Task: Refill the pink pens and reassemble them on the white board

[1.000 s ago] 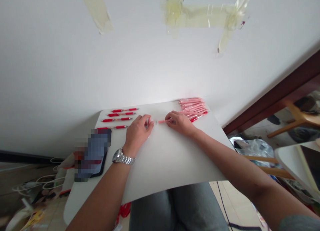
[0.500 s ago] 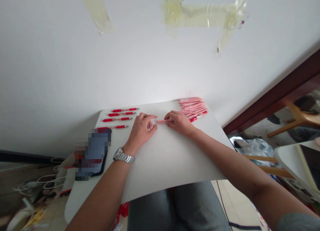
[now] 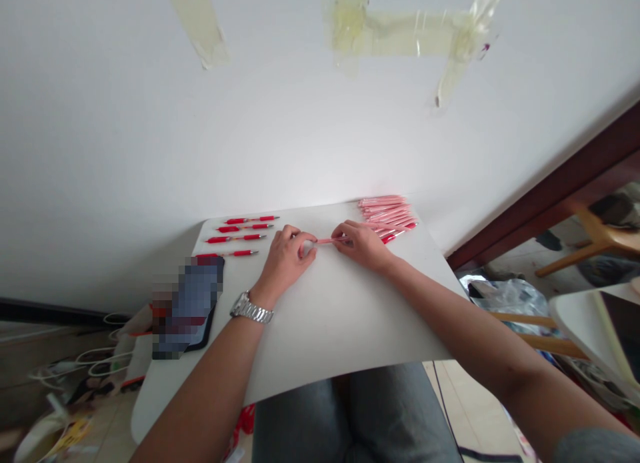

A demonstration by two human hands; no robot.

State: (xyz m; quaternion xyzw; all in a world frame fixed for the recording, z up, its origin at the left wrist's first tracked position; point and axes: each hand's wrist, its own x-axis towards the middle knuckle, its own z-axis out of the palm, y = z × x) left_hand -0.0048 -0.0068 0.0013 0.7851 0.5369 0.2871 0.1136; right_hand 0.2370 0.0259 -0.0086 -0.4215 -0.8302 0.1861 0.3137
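Note:
Between my two hands, over the white table [image 3: 320,316], a thin pink pen-like stick [image 3: 325,241] lies level; I cannot make out its exact kind. My right hand [image 3: 361,243] pinches its right part, its fingertips hiding that end. At the left end, the thumb and index finger of my left hand [image 3: 291,253] close on the tip. A pile of similar pink sticks [image 3: 385,209] lies beyond my right hand, with a red pen [image 3: 393,236] at its near side. Several red pens lie to the left of my left hand, among them one red pen [image 3: 237,238].
A phone [image 3: 197,303], partly blurred out, rests at the table's left edge and overlaps the nearest red pen. The white wall [image 3: 310,129] rises directly behind the table. To the right stand a wooden chair [image 3: 575,249] and plastic bags [image 3: 520,296].
My left thumb and index finger have come together on the left end of the pink stick. The right hand keeps its hold almost unmoved. The view shifts slightly.

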